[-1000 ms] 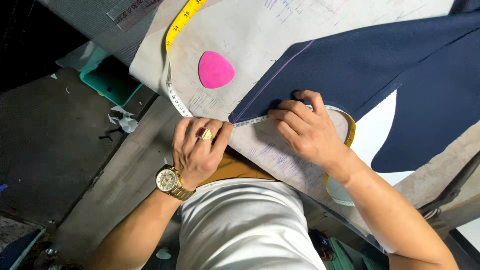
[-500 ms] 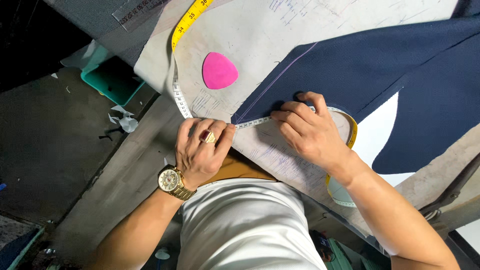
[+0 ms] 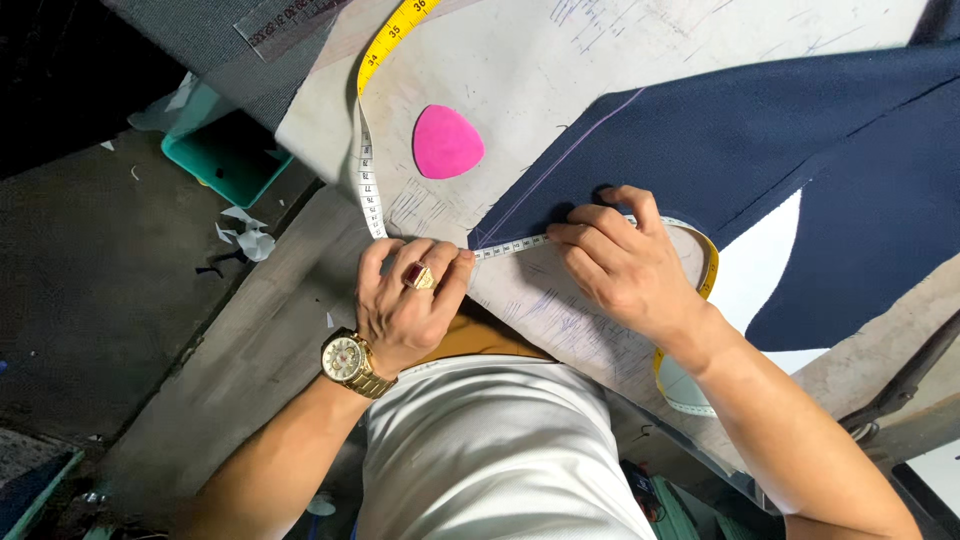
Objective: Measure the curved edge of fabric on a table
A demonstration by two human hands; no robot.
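My left hand [image 3: 408,302], with a red-stoned ring and a gold wristwatch, pinches a measuring tape [image 3: 366,180] against the near edge of the work table [image 3: 520,60], at the pointed corner of a navy cloth piece [image 3: 730,150]. My right hand [image 3: 625,262] presses the same tape flat along the cloth's lower edge, fingers bent. The tape is white where it is stretched between my hands and yellow where it loops away past my right wrist. A pink, rounded-triangle tailor's chalk [image 3: 447,141] lies on the table just beyond my left hand.
A clear ruler [image 3: 290,16] lies at the table's far left corner on grey fabric. A teal bin [image 3: 228,160] stands on the floor to the left, with paper scraps [image 3: 245,238] near it. A white panel [image 3: 760,285] shows under the navy cloth.
Both hands keep the tape stretched on the cloth edge; only the view has drifted slightly.
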